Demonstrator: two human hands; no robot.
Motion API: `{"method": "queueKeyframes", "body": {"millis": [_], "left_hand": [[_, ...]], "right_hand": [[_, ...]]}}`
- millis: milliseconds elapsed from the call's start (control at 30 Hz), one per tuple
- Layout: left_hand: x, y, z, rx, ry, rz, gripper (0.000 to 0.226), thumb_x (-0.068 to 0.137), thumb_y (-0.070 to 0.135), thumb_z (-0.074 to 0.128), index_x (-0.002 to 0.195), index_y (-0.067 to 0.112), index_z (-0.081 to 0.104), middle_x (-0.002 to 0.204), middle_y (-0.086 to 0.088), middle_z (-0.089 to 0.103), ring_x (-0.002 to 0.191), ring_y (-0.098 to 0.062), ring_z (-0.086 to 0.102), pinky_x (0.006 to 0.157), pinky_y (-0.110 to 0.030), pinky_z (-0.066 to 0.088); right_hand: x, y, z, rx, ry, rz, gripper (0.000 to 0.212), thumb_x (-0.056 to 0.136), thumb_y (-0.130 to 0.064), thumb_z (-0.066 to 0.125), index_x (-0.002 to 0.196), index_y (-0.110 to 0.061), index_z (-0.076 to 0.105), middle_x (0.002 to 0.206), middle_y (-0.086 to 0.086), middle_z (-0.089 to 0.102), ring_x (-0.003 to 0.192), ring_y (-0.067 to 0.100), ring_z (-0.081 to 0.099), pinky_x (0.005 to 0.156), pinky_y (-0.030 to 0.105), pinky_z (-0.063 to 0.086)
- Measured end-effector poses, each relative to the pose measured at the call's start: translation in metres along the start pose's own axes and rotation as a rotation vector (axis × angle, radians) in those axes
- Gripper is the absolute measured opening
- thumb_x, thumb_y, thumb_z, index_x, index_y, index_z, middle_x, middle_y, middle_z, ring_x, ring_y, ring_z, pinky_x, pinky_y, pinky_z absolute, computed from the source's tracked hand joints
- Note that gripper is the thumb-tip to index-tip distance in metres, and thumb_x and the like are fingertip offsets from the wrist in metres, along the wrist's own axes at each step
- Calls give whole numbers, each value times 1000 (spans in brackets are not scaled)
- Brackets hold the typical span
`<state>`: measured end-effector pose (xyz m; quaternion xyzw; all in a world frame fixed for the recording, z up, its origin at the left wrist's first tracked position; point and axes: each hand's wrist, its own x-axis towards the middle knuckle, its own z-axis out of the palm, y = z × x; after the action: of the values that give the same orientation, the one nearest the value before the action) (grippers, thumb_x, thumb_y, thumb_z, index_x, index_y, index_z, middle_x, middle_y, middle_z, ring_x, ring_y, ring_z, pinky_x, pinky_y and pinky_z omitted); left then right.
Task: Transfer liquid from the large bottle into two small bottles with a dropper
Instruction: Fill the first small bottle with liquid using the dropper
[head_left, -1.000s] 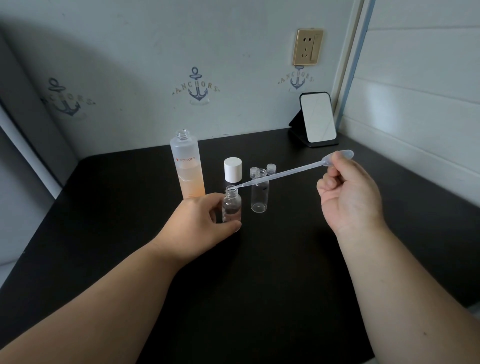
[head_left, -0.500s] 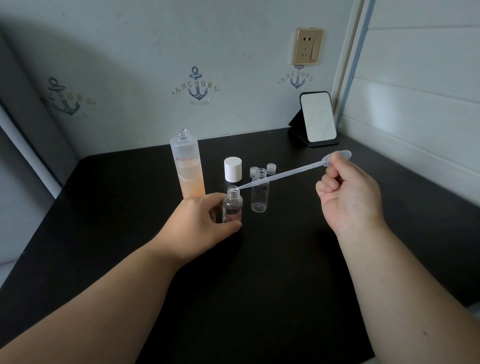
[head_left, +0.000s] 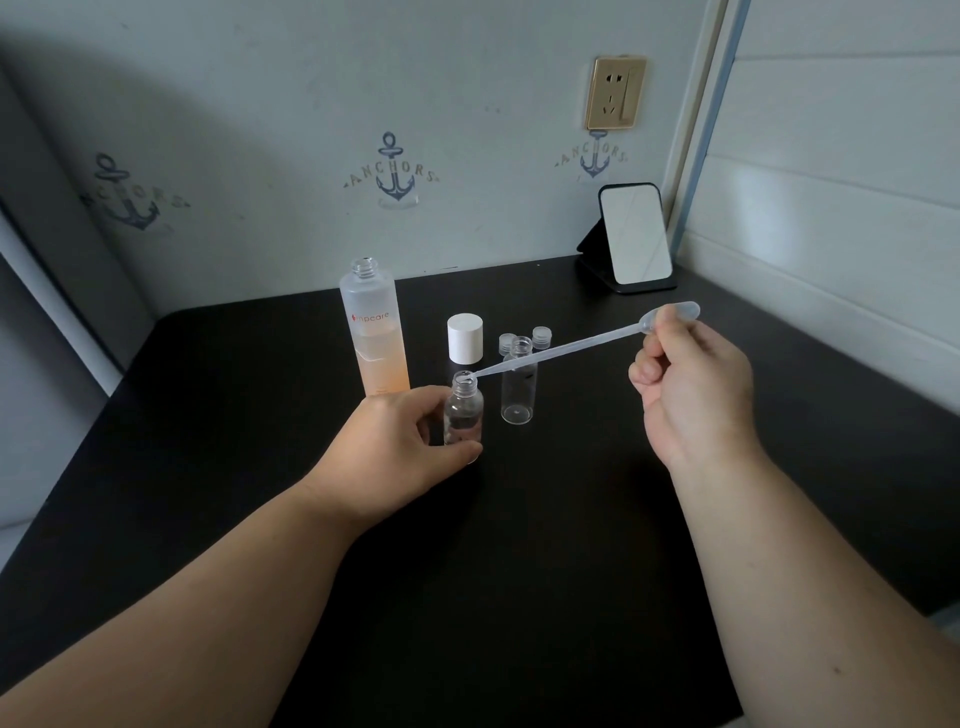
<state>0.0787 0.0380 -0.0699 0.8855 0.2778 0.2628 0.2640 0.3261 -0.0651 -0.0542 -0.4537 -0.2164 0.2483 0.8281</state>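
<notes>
Left hand (head_left: 400, 441) fingers wrap small bottle (head_left: 463, 410) upright on table (head_left: 571, 519). Right hand (head_left: 693, 384) fingers pinch dropper (head_left: 561, 353) bulb, tip at bottle mouth.

The table (head_left: 571, 519) under my arms is black. The tall frosted bottle (head_left: 374, 332) at far left holds peach-orange liquid low down and carries red lettering. Beside it stands a white cap (head_left: 465, 338). The small bottle (head_left: 464, 410) I hold, the second small bottle (head_left: 517, 389) and my dropper (head_left: 571, 351) are clear. The far wall (head_left: 260, 104) is pale grey-blue with navy anchor prints (head_left: 396, 169); the socket plate (head_left: 616, 92) is gold, the mirror (head_left: 635, 234) black-framed.
</notes>
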Motion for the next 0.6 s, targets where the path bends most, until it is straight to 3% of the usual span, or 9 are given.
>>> {"method": "queueKeyframes", "body": {"millis": [400, 533, 600], "left_hand": [[3, 0, 3, -11, 14, -118, 20, 80, 41, 79, 91, 44, 62, 91, 37, 63, 87, 13, 58, 64, -1, 40], [6, 1, 7, -12, 45, -217, 27, 78, 43, 81, 94, 45, 59, 88, 27, 66, 91, 26, 52, 65, -4, 38], [10, 0, 11, -11, 66, -262, 30, 78, 42, 81, 100, 41, 61, 92, 25, 66, 89, 24, 54, 66, -6, 38]], "right_hand": [[2, -1, -1, 257, 141, 216, 19, 94, -14, 72, 77, -6, 76, 61, 0, 60, 51, 10, 50, 51, 21, 44], [1, 0, -1, 286, 133, 247, 20, 95, -16, 71, 77, -7, 74, 64, 1, 65, 51, 10, 56, 52, 21, 47], [1, 0, -1, 304, 134, 262, 24, 94, -16, 71, 72, -8, 75, 65, 1, 66, 52, 10, 57, 52, 21, 46]]}}
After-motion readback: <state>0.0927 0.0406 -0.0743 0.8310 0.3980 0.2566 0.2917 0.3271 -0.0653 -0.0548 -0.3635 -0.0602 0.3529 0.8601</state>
